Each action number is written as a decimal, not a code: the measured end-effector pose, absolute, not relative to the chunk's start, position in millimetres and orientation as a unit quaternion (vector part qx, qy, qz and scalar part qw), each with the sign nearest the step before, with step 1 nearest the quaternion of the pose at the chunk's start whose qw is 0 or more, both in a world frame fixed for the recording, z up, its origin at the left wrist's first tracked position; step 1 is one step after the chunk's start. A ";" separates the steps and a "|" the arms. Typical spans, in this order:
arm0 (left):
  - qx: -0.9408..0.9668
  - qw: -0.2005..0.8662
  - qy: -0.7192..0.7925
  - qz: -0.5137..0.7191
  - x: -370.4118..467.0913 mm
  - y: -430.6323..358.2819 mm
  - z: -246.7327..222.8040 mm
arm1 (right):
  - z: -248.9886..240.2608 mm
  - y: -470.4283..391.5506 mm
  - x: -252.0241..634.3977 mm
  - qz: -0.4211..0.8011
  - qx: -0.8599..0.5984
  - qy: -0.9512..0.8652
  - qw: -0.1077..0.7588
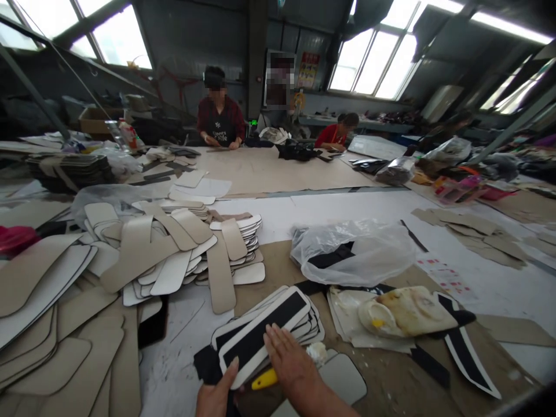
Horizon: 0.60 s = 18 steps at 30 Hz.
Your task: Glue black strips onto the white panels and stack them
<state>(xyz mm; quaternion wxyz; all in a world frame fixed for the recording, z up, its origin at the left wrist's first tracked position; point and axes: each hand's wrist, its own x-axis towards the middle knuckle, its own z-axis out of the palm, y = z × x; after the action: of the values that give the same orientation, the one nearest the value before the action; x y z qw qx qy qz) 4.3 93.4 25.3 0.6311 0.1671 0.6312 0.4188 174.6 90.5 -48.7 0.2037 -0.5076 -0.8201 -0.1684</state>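
Observation:
A pale rounded panel with a black strip point(260, 333) down its middle lies tilted over a stack of similar panels point(310, 324). My left hand point(215, 394) grips its near left corner, thumb on top and the other fingers hidden below. Stretched fingers of my right hand point(295, 362) press on the panel's right edge. Tucked under that palm is a brush with a yellow handle point(264, 379); its whitish bristles stick out on the far side, and the thumb is hidden. Black material point(206, 365) pokes out at the panel's left. A beige rounded piece point(341, 379) lies beside my right wrist.
Heaps of beige and white pieces point(174, 249) cover the left side. Ahead lies a clear plastic bag point(354, 249). A stained glue container point(408, 313) rests on its side at right, near a curved black-and-white piece point(467, 353). Two people point(219, 119) work across the table.

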 end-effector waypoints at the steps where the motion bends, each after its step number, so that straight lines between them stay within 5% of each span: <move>1: 0.154 0.631 0.642 0.408 5.1 93.1 24.8 | -46.5 90.1 180.0 -0.161 -0.514 -0.822 0.182; 7: 0.150 0.631 0.653 0.390 7.8 94.5 24.7 | -40.9 99.6 209.3 -0.159 -0.530 -0.828 0.094; 18: 0.131 0.604 0.702 0.354 2.5 100.0 0.3 | -40.8 121.9 245.4 -0.200 -0.558 -0.802 0.077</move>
<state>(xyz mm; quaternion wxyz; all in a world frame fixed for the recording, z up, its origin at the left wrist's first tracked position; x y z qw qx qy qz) 2.5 100.0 0.3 0.6042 0.1305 0.7019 0.3539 245.4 121.9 -40.8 0.0770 -0.5577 -0.8020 -0.1997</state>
